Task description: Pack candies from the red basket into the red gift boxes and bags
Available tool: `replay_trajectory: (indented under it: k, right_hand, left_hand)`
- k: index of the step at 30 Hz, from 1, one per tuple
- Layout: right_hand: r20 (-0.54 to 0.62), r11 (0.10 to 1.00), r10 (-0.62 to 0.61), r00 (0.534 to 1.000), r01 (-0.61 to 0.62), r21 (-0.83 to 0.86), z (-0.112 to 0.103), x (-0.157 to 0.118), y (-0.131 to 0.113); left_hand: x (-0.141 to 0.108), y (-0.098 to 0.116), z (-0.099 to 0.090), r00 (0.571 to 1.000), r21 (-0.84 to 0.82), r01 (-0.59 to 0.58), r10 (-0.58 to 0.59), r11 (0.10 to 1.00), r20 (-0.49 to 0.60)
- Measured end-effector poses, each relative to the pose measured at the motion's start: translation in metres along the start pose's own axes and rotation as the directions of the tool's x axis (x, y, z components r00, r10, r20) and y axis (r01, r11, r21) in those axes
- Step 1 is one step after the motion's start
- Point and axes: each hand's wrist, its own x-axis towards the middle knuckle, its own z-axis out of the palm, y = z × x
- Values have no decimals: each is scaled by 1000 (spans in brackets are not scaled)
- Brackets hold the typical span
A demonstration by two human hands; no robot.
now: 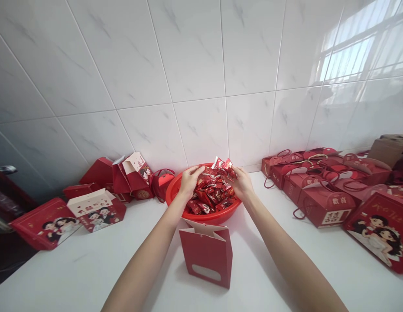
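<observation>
A red plastic basket [172,195] filled with wrapped candies [214,195] stands against the wall. Over its left side is my left hand [189,180], thumb and fingers closed at the edge of a red candy wrapper. My right hand [242,184], over the right side, grips several wrapped candies [222,164] in red, pink and white, raised above the heap. In front of the basket a red paper gift box [206,251] stands upright between my forearms. Its top is open, and a pale oval window shows low on its front.
Opened red gift boxes with cartoon couples [104,212] lie at the left. On the right stand rows of closed red boxes with cord handles [325,195], and another couple-printed box [380,232]. A tiled wall [201,125] backs the white table [91,268].
</observation>
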Motion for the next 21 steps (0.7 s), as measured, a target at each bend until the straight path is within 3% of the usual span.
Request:
replay_trajectory:
  k: [3,7,10,14,18,21]
  right_hand:
    - [125,998,51,991,-55,31,8,-10,-5]
    - [327,998,63,943,-62,-15,31,-40,-15]
    - [383,998,-10,924,35,-59,47,-68,-26]
    - [412,969,-132,902,205,-138,55,-96,-38]
    - [429,925,-199,881,313,-214,55,-114,-46]
    - [482,892,-208,851,367,-263,54,-124,-54]
  left_hand:
    - [-20,13,-3,998,-54,-28,25,998,-62]
    - [-52,40,-5,990,-108,-77,64,991,-123]
    - [-75,61,-6,988,-139,-87,67,987,-139]
    - [-102,79,-8,994,-123,-85,76,989,-79]
    - [-124,82,-11,991,-38,-133,134,990,13]
    - [-134,80,-19,985,19,-169,169,985,17]
